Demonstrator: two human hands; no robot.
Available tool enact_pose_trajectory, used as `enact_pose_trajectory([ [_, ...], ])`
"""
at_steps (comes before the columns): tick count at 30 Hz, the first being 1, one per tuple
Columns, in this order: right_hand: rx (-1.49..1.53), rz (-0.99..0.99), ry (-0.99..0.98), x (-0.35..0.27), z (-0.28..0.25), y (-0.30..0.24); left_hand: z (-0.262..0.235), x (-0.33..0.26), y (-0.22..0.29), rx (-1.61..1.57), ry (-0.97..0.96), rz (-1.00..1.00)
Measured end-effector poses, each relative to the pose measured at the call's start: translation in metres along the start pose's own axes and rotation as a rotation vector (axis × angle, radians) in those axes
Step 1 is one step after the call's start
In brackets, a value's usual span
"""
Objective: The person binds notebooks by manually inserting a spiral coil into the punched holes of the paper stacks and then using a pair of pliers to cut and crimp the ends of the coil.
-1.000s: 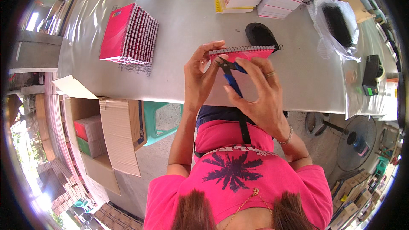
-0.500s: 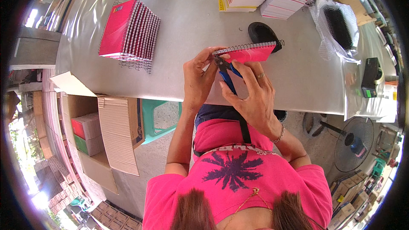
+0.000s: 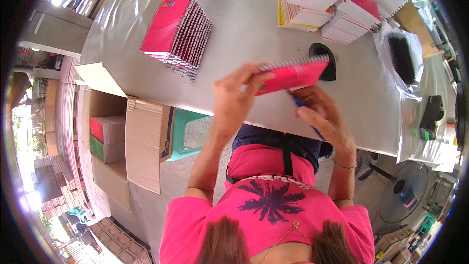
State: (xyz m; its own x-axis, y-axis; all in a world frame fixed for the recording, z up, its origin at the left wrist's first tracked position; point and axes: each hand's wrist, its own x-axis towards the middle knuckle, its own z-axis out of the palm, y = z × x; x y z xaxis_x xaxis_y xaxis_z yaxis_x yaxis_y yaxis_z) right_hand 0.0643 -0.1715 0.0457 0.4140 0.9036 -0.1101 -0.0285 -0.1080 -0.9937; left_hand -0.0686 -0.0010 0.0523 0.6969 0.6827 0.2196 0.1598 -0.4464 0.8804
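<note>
A small pink-red spiral notebook [image 3: 295, 75] is held up over the table's near side, its wire coil along the far edge. My left hand [image 3: 234, 95] is closed on its left end. Below the notebook, my right hand [image 3: 326, 117] grips blue-handled pliers [image 3: 299, 101], their dark jaws close to the notebook's lower edge; motion blurs both hands. Behind the notebook's right end lies a black rounded object [image 3: 332, 70], partly covered. To the left stands a stack of similar red spiral notebooks [image 3: 168, 24], wire coils showing along its sides.
More notebook stacks [image 3: 305, 17] stand at the far right, beside a plastic bag with black coils [image 3: 401, 61]. A black tape dispenser [image 3: 430, 117] sits at the right edge. Left of me are an open carton [image 3: 143, 146] and a green stool [image 3: 183, 132]; a fan [image 3: 403, 190] stands right.
The pliers have come away from the coil's left end and moved down and right with my right hand. The notebook is tilted more, showing more cover. The whole view has shifted.
</note>
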Motion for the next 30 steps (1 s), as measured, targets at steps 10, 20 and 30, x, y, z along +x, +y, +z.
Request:
enact_pose_trajectory([
  [10,-1.113,-0.052,0.806,-0.012,-0.121,0.052,-0.129,0.087,-0.018,0.006,0.709,0.255],
  [20,-0.662,-0.259,0.686,0.018,-0.156,0.028,-0.150,0.082,-0.078,-0.030,0.734,0.047],
  [30,-0.313,-0.242,0.730,0.078,-0.162,-0.054,-0.156,0.076,-0.095,-0.124,0.646,-0.062],
])
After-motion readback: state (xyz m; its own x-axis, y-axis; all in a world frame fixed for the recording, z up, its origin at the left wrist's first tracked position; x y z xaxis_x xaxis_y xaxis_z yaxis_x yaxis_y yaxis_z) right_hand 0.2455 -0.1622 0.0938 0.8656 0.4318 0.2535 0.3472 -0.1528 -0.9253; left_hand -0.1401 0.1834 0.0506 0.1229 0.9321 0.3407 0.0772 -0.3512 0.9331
